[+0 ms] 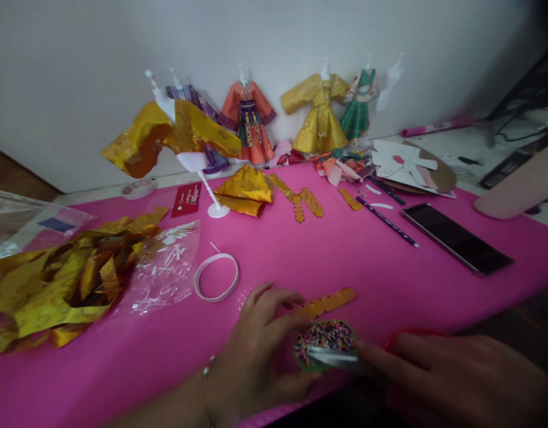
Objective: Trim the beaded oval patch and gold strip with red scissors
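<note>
**Both hands at work by the near edge**

We have our left hand (260,345) curved around a green-rimmed bead container (302,361), thumb and fingers at its sides, close to the table's near edge. Our right hand (452,374) grips what look like red-handled scissors, though blur hides the grip; their blades (331,358) point into the mixed beads (334,333). That hand overhangs the edge. A gold strip (331,304) lies just beyond the container. Farther in, we have room to move between the white ring (216,257) on the left and the phone (456,238) on the right.

The table (274,249) is bright pink. Gold cloth (55,267) heaps on its left; a dark purple pencil (387,220) lies near the phone. Small dressed stands (251,122) line the pale wall (274,35).
</note>
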Motion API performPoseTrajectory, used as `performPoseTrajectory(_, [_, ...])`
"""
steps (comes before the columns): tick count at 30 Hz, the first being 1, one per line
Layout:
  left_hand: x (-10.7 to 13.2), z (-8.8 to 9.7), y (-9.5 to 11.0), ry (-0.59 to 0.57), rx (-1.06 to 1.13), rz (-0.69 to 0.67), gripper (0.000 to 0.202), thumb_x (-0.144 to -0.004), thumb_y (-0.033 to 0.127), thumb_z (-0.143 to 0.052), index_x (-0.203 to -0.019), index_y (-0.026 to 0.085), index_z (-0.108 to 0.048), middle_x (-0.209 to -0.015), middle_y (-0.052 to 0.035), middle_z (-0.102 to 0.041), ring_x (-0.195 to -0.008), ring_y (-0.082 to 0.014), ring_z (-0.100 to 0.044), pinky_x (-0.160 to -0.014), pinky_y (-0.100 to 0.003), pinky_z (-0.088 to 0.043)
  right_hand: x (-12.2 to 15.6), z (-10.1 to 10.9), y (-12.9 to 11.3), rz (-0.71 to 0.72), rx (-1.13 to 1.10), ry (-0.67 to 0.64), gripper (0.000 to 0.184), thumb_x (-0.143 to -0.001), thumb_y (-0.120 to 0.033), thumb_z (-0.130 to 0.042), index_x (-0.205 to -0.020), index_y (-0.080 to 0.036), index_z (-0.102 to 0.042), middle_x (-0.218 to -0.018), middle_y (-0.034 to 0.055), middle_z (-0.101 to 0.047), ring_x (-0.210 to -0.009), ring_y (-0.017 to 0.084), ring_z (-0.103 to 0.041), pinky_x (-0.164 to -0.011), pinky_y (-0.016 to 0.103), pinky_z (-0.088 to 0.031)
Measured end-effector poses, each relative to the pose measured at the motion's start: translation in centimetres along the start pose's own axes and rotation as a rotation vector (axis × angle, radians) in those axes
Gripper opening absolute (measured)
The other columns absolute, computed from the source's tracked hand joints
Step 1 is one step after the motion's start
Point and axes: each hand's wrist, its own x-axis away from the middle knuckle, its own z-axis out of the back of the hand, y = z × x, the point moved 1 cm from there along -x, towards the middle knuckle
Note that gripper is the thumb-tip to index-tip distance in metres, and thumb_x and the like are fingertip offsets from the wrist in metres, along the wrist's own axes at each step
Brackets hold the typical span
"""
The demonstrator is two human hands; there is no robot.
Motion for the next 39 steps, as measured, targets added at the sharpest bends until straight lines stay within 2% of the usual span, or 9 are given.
performPoseTrajectory(3, [-0.1, 0.1, 0.1, -0.025, -0.010, 0.009, 0.057, -0.087, 0.036, -0.092, -0.135, 0.030, -0.061, -0.134, -0.0111, -0.069, -0.125, -0.0317, -0.070, -0.120, -0.059, -0.048, -0.9, 0.6, 0.4, 0.019, 0.000, 0.019, 0.044, -0.096, -0.003, -0.037, -0.128, -0.021, -0.061, -0.063, -0.0094, -0.056, -0.036, 0.013, -0.051, -0.037, 0.037, -0.022])
performPoseTrajectory(5, [-0.2, 0.2, 0.2, 0.000, -0.004, 0.001, 0.057, -0.086, 0.035, -0.092, -0.133, 0.029, -0.061, -0.133, -0.0110, -0.069, -0.125, -0.0319, -0.070, -0.120, -0.060, -0.048, -1.2, 0.8, 0.5, 0.024, -0.005, 0.008, 0.046, -0.094, -0.001, -0.037, -0.127, -0.021, -0.061, -0.062, -0.0101, -0.057, -0.035, 0.012, -0.053, -0.036, 0.035, -0.024])
performPoseTrajectory(9, [-0.4, 0.3, 0.2, -0.007, 0.001, 0.008, 0.056, -0.084, 0.032, -0.093, -0.131, 0.027, -0.064, -0.133, -0.0103, -0.070, -0.124, -0.0310, -0.070, -0.120, -0.057, -0.049, -0.8, 0.8, 0.6, -0.001, 0.005, -0.007, 0.047, -0.096, -0.001, -0.036, -0.132, -0.019, -0.061, -0.066, -0.0092, -0.061, -0.039, 0.011, -0.058, -0.039, 0.035, -0.029])
performPoseTrajectory(14, [-0.5, 0.6, 0.4, -0.017, -0.006, 0.013, 0.051, -0.089, 0.034, -0.090, -0.131, 0.028, -0.061, -0.132, -0.0102, -0.068, -0.123, -0.0298, -0.069, -0.118, -0.057, -0.051, 0.1, 0.2, 0.5, -0.005, 0.016, -0.043, 0.047, -0.102, -0.007, -0.035, -0.139, -0.019, -0.061, -0.067, -0.0082, -0.059, -0.041, 0.012, -0.053, -0.040, 0.038, -0.022])
performPoseTrajectory(19, [-0.3, 0.2, 0.2, 0.019, 0.002, -0.011, 0.047, -0.094, 0.037, -0.085, -0.133, 0.028, -0.060, -0.132, -0.0112, -0.066, -0.123, -0.0306, -0.068, -0.119, -0.059, -0.048, -0.1, 0.1, 0.4, 0.001, 0.006, -0.033, 0.050, -0.096, -0.002, -0.036, -0.137, -0.019, -0.062, -0.066, -0.0082, -0.058, -0.039, 0.012, -0.052, -0.040, 0.039, -0.020])
performPoseTrajectory(24, [-0.3, 0.6, 0.3, -0.043, -0.020, 0.019, 0.059, -0.087, 0.029, -0.092, -0.135, 0.028, -0.059, -0.135, -0.0109, -0.067, -0.128, -0.0312, -0.067, -0.120, -0.056, -0.048, 0.3, 0.1, 0.6, -0.040, -0.006, -0.028, 0.053, -0.094, -0.002, -0.038, -0.138, -0.022, -0.061, -0.069, -0.0078, -0.061, -0.042, 0.013, -0.057, -0.043, 0.040, -0.024])
performPoseTrajectory(28, [-0.2, 0.8, 0.4, -0.020, -0.029, 0.013, 0.064, -0.081, 0.025, -0.094, -0.134, 0.028, -0.059, -0.133, -0.0099, -0.067, -0.126, -0.0312, -0.067, -0.119, -0.055, -0.048, 0.9, 0.0, 0.8, -0.058, -0.015, -0.075, 0.053, -0.094, -0.003, -0.039, -0.137, -0.026, -0.062, -0.073, -0.0063, -0.066, -0.045, 0.014, -0.060, -0.044, 0.040, -0.026])
performPoseTrajectory(33, [0.1, 0.7, 0.0, -0.009, -0.023, 0.033, 0.062, -0.082, 0.027, -0.095, -0.135, 0.029, -0.060, -0.134, -0.0091, -0.066, -0.127, -0.0311, -0.066, -0.118, -0.054, -0.050, 1.3, -0.2, 0.9, -0.052, -0.022, -0.079, 0.053, -0.100, -0.007, -0.038, -0.146, -0.025, -0.059, -0.075, -0.0060, -0.068, -0.046, 0.014, -0.059, -0.045, 0.040, -0.025])
performPoseTrajectory(39, [0.0, 0.7, -0.2, -0.002, -0.019, 0.054, 0.060, -0.082, 0.024, -0.094, -0.132, 0.029, -0.061, -0.135, -0.0091, -0.065, -0.129, -0.0313, -0.064, -0.116, -0.052, -0.051, 1.0, 0.0, 0.7, -0.039, -0.022, -0.072, 0.051, -0.099, -0.007, -0.038, -0.142, -0.024, -0.060, -0.074, -0.0067, -0.065, -0.045, 0.014, -0.059, -0.044, 0.040, -0.025])
